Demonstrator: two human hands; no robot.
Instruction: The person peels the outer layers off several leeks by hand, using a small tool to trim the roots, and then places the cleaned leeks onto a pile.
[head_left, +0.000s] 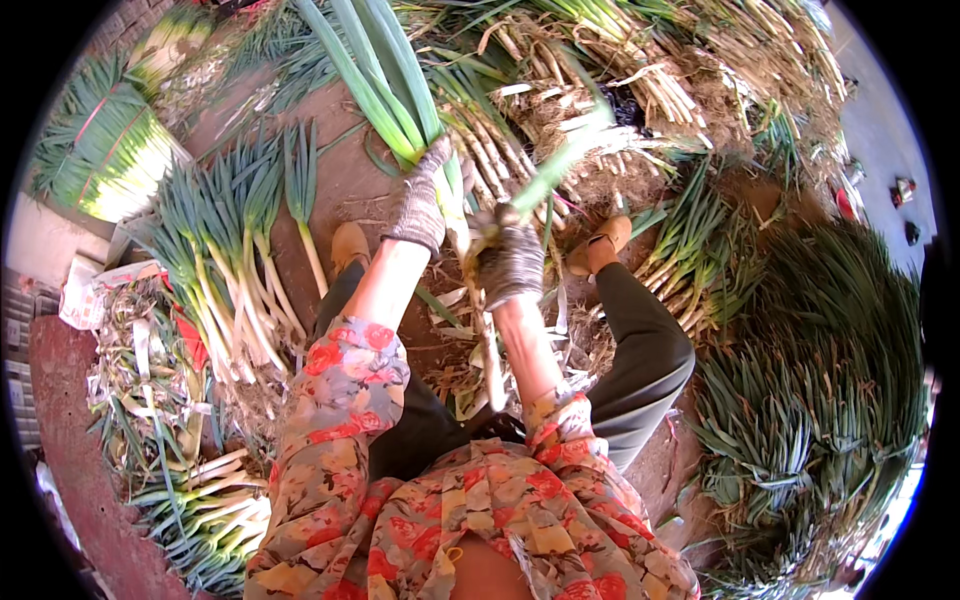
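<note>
My left hand (421, 196), in a dirty knit glove, is closed around a large green onion (452, 206) where its green leaves begin. The leaves point up and away, and the pale stalk slants down between my forearms. To the right of the stalk, my right hand (511, 255), gloved too, grips a loose green leaf (551, 176), whose far end is blurred. Whether the leaf is still joined to the stalk cannot be told. Beyond my left forearm lies a group of cleaner onions with white stalks (244, 292), and a single onion (309, 244) rests beside them.
Untrimmed onions with soil and roots (645, 75) are heaped at the upper right. A dark leafy pile (810, 390) fills the right side. A tied bundle (112, 150) stands upper left, above peeled scraps (142, 360). Peelings (450, 367) litter the ground between my feet.
</note>
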